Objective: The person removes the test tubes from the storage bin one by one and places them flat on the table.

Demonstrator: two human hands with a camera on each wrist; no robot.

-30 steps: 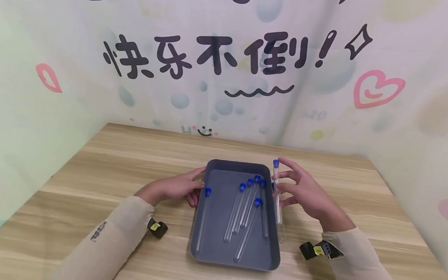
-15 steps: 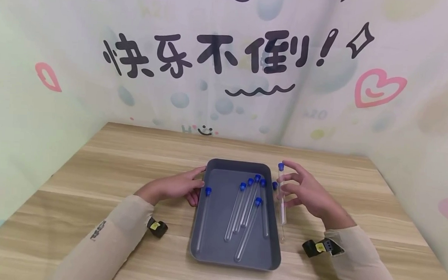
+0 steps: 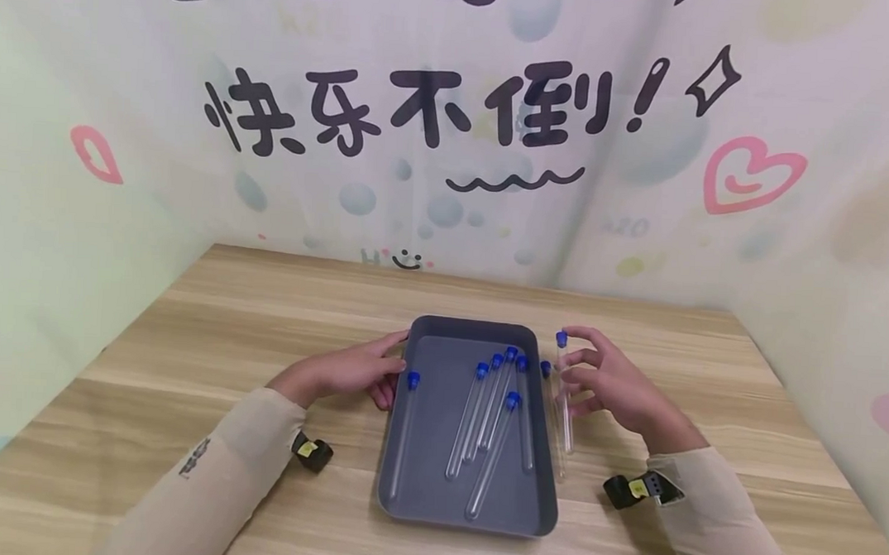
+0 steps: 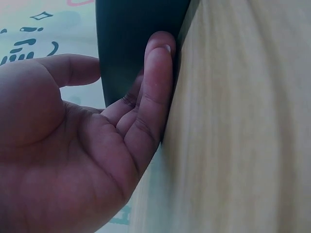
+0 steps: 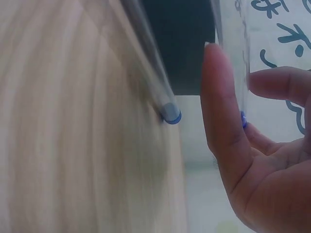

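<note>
My right hand holds a clear test tube with a blue stopper between thumb and fingers, nearly upright, just right of the grey tray. In the right wrist view the glass of this tube runs between the thumb and a finger. My left hand rests against the tray's left side. Its fingers lie along the outer wall, with the thumb at the rim, in the left wrist view. Inside the tray lie several stoppered test tubes, mostly toward the right; one tube lies along the left wall.
Another stoppered tube lies on the table along the tray's right side; its blue stopper shows by the right hand's fingers. The wooden table extends around the tray. A printed cloth hangs behind it.
My right hand has moved slightly right and toward me with the held test tube, away from the tray's edge, uncovering the stopper of the tube on the table. The left hand stays put.
</note>
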